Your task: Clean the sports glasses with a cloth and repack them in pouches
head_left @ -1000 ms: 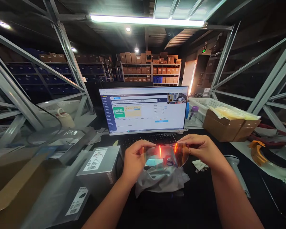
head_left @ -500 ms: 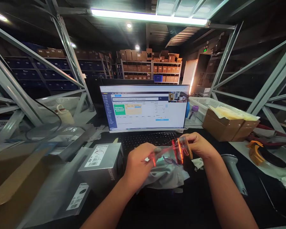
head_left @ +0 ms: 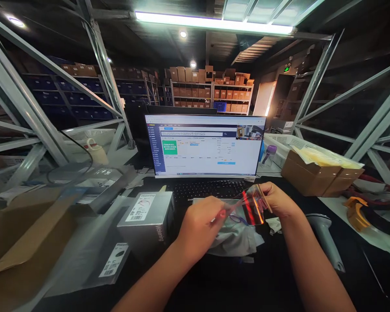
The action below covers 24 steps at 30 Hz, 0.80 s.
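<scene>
Both of my hands hold a curved, mirror-tinted lens [head_left: 251,203] with glowing red-orange edges, just above a crumpled grey pouch [head_left: 234,236] on the black desk. My left hand [head_left: 199,225] pinches the lens's left end, fingers closed. My right hand [head_left: 276,201] grips the right end, thumb on top. The lens is tilted, its right side higher. Behind the hands lie a black keyboard [head_left: 208,189] and a lit monitor [head_left: 206,145].
A grey product box [head_left: 146,219] with a barcode label stands left of my hands, beside clear plastic bags [head_left: 94,260] and cardboard. A handheld scanner [head_left: 326,240] lies at the right. An open carton [head_left: 318,173], a white basket, a bottle and an orange tape dispenser [head_left: 354,212] are further right.
The lens was held flat and wide facing me; now it is turned edge-on and tilted, with my hands closer together. The view has shifted slightly left and down.
</scene>
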Motion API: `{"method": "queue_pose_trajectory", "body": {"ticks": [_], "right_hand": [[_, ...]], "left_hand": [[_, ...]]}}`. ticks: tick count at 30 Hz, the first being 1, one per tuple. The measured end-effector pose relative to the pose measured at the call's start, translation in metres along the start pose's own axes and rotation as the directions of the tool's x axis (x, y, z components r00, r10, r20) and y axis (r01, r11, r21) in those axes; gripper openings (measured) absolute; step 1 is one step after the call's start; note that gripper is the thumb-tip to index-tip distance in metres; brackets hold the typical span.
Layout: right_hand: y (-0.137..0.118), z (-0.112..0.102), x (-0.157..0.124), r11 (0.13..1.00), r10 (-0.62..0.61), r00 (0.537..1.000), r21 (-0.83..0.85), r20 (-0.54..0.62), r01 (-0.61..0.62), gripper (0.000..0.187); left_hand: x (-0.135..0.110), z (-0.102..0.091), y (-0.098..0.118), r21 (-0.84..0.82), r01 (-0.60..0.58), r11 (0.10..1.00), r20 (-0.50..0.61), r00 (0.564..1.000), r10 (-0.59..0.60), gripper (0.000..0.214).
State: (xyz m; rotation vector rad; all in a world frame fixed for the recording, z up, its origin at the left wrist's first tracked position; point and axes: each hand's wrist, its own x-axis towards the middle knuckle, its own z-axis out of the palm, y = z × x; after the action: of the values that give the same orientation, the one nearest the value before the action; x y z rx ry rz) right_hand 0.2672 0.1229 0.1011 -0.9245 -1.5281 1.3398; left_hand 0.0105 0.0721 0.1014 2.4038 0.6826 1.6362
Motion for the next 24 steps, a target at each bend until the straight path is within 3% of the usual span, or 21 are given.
{"method": "queue_pose_trajectory", "body": {"ticks": [2, 4, 6, 8, 9, 11, 15, 19, 21, 24], "right_hand": [[0.002, -0.001, 0.000, 1.000, 0.018, 1.000, 0.010, -0.011, -0.018, 0.035], [0.001, -0.003, -0.002, 0.999, 0.030, 0.999, 0.027, -0.028, -0.029, 0.042], [-0.003, -0.003, -0.007, 0.998, 0.042, 0.998, 0.048, -0.052, -0.040, 0.046], [-0.011, -0.001, -0.015, 0.994, 0.077, 0.994, 0.078, -0.079, -0.071, 0.043], [-0.015, 0.001, -0.018, 0.991, 0.099, 0.991, 0.097, -0.090, -0.090, 0.041], [-0.023, 0.005, -0.024, 0.983, 0.135, 0.985, 0.142, -0.108, -0.120, 0.038], [-0.029, 0.013, -0.025, 0.963, 0.153, 0.982, 0.240, -0.115, -0.122, 0.040], [-0.026, 0.015, -0.018, 0.937, 0.159, 0.983, 0.328, -0.097, -0.119, 0.039], [-0.025, 0.016, -0.016, 0.932, 0.152, 0.984, 0.346, -0.094, -0.111, 0.039], [-0.027, 0.015, -0.018, 0.939, 0.097, 0.983, 0.341, -0.155, -0.039, 0.038]], "left_hand": [[0.000, 0.000, 0.001, -0.023, 0.146, 0.989, 0.000, 0.989, -0.146, 0.024], [0.002, 0.000, -0.001, -0.174, 0.388, 0.905, 0.021, 0.920, -0.390, 0.025], [0.005, 0.000, -0.005, -0.427, 0.604, 0.673, 0.132, 0.778, -0.615, 0.020], [0.007, 0.001, -0.010, -0.620, 0.695, 0.365, 0.278, 0.629, -0.726, 0.024], [0.008, 0.002, -0.013, -0.666, 0.703, 0.251, 0.329, 0.578, -0.747, 0.031], [0.009, 0.004, -0.018, -0.705, 0.697, 0.130, 0.372, 0.520, -0.769, 0.041], [0.010, 0.007, -0.017, -0.729, 0.678, 0.093, 0.358, 0.494, -0.792, 0.050], [0.012, 0.005, -0.008, -0.751, 0.648, 0.126, 0.299, 0.504, -0.810, 0.052], [0.012, 0.005, -0.007, -0.749, 0.638, 0.179, 0.262, 0.533, -0.804, 0.050], [0.011, 0.006, -0.008, -0.672, 0.652, 0.351, 0.198, 0.615, -0.763, 0.047]]}}
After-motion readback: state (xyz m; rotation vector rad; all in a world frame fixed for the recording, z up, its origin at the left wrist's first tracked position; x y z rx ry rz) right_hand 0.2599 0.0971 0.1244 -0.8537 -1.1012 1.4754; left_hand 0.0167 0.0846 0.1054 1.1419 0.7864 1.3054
